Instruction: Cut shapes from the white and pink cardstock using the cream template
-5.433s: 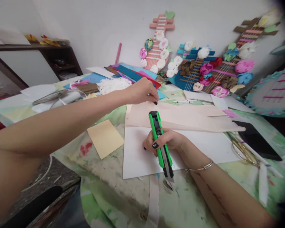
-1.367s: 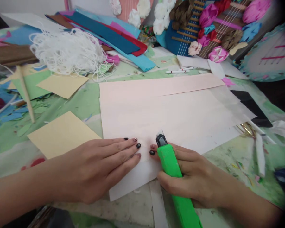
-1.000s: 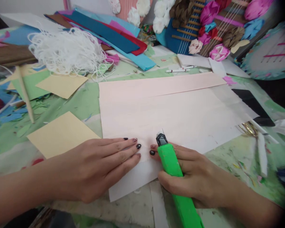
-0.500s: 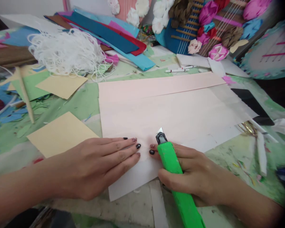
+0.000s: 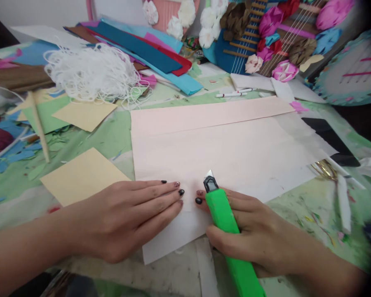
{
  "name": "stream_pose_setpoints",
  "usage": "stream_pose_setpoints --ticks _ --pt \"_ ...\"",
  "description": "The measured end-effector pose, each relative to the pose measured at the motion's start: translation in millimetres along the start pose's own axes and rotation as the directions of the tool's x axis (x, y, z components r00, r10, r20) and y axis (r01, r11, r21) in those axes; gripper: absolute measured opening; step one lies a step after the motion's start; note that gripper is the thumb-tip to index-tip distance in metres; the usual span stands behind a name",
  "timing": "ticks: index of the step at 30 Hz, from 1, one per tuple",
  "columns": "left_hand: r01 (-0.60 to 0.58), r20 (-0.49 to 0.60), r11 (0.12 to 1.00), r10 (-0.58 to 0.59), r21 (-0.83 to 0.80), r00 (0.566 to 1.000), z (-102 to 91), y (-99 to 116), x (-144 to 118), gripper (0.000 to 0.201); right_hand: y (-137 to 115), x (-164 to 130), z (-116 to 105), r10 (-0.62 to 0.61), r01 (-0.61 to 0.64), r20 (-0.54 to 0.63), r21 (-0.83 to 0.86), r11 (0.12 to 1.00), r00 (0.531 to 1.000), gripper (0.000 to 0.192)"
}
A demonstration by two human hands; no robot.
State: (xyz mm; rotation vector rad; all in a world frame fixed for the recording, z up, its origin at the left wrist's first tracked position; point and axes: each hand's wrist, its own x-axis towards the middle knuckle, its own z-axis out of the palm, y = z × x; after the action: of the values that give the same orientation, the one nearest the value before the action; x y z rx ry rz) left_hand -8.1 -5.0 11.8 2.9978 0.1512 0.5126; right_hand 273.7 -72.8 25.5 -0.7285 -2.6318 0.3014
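A large pale pink sheet of paper [image 5: 210,148] lies in front of me, its far edge forming a slightly darker strip. White paper [image 5: 170,239] shows from under its near side. My left hand [image 5: 132,214] rests flat on the papers, fingers stretched out to the right. In my right hand [image 5: 253,231] is a bright green utility knife [image 5: 228,231], gripped between thumb and palm. Its short blade points up and away, over the pink sheet. The fingertips of my right hand also touch the paper, a small gap from my left fingertips.
A tangle of white cord [image 5: 92,74] and folded coloured paper [image 5: 139,47] lie at the back left. Cream squares [image 5: 86,175] and a wooden stick [image 5: 39,128] are on the left. Decorated craft pieces [image 5: 272,41] stand behind. Scissors handles [image 5: 324,168] and a black flat object [image 5: 330,140] sit right.
The view has shifted slightly, so things on the table appear a little lower and to the right. Both hands keep nearly the same pose on the paper, with the knife still in my right.
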Motion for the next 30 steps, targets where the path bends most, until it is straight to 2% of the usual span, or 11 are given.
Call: stream_pose_setpoints --ticks 6,11,15,30 --pt "0.047 -0.061 0.997 -0.043 0.068 0.997 -2.5 -3.6 1.1 0.036 2.6 -0.1 -0.5 0.016 -0.015 -0.054 0.022 1.000 0.998 0.012" --pt "0.048 -0.126 0.998 -0.043 0.036 0.991 2.2 -7.5 -1.3 0.038 5.6 0.0 2.2 0.112 -0.112 -0.014 -0.009 0.994 0.994 0.014" --pt "0.016 -0.147 1.000 -0.015 0.010 0.989 4.3 -11.5 -1.9 0.035 5.6 -0.5 3.0 0.124 -0.124 0.001 -0.009 0.992 0.992 0.015" --pt "-0.026 -0.050 0.992 0.020 -0.127 0.999 -1.2 -21.7 -4.3 0.036 9.1 1.7 0.1 0.134 -0.134 0.021 0.000 0.991 0.991 0.015"
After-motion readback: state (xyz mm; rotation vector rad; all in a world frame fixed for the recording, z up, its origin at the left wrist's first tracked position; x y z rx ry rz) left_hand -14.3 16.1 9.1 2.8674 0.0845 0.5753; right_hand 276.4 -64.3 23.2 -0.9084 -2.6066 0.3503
